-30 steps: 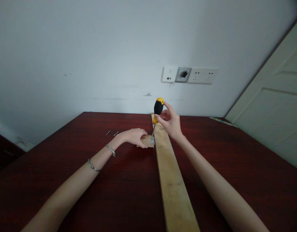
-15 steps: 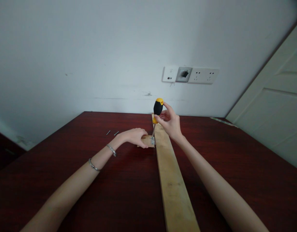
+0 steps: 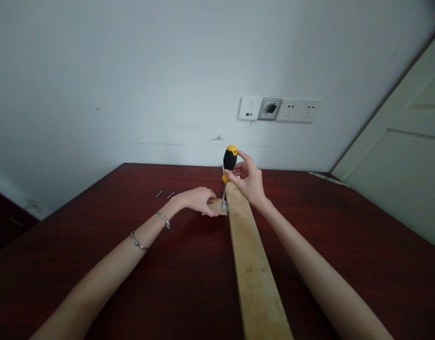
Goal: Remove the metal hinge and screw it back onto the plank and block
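Screwdriver [image 3: 230, 160] action is happening right at the middle, folks, with the yellow-and-black handle standing nearly upright and leaning its top a touch to the right! Right hand [image 3: 251, 184] is pinching that handle, thumb and fingers closing around its right side, palm hanging above the far part of a long wooden board [image 3: 255, 264]. Down below, the steel shaft is pointing straight at a small metal bracket [image 3: 224, 207], and the tip is looking too tiny for anyone to call whether it is sitting in a screw.

Over to the left hand [image 3: 196, 199]: it is clamping down on a short wooden block [image 3: 217, 208], thumb on the near side, fingers curling over the far side. That block is lying crosswise at the board's left edge, and the bracket is occupying its right end. Two bracelets [image 3: 164, 220] are circling the left forearm.

Two loose screws [image 3: 159, 194] are lying beyond the left wrist, near each other on the dark red table [image 3: 161, 283]. The long board is stretching from the near edge of view towards the pale wall [image 3: 132, 71], where sockets [image 3: 299, 110] are lining up above the tabletop. Off right, a panelled door [image 3: 412, 141] is slanting across the corner.
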The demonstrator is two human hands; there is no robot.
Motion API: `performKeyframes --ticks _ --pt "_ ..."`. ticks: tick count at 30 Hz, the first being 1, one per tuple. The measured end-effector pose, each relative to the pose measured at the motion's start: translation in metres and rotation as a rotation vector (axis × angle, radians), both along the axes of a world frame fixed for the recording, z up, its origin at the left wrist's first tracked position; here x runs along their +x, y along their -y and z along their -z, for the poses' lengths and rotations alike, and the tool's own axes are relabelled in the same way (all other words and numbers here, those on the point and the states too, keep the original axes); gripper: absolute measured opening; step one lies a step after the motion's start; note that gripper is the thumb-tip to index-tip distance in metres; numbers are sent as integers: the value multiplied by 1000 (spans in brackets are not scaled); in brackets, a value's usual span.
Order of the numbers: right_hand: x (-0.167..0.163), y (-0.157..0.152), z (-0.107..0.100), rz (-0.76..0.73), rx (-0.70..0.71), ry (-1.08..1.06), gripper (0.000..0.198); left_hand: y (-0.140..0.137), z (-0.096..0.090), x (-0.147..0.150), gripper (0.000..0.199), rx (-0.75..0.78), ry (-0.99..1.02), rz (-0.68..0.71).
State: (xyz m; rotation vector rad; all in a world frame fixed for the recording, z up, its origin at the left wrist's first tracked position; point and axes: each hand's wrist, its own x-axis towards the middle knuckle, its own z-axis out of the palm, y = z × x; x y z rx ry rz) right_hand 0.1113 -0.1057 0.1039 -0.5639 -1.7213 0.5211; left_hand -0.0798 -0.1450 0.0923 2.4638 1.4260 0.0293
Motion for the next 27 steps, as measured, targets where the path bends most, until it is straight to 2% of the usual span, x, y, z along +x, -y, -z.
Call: performKeyframes --ticks 3,8,15,21,25,27 --pt "2 -1 0 11 3 15 61 1 0 0 44 28 -7 -2" --pt "7 2 -8 62 72 65 74 2 -1 0 44 78 -16 -1" --pt "11 5 -16 74 170 159 74 4 -1 1 45 86 -27 -4" --pt "10 7 -20 135 249 181 58 1 2 3 45 87 -42 16" --pt "11 7 -32 218 255 226 44 2 0 5 47 78 -29 4" --pt "12 5 -39 219 272 250 46 3 -3 5 47 76 -18 -1"
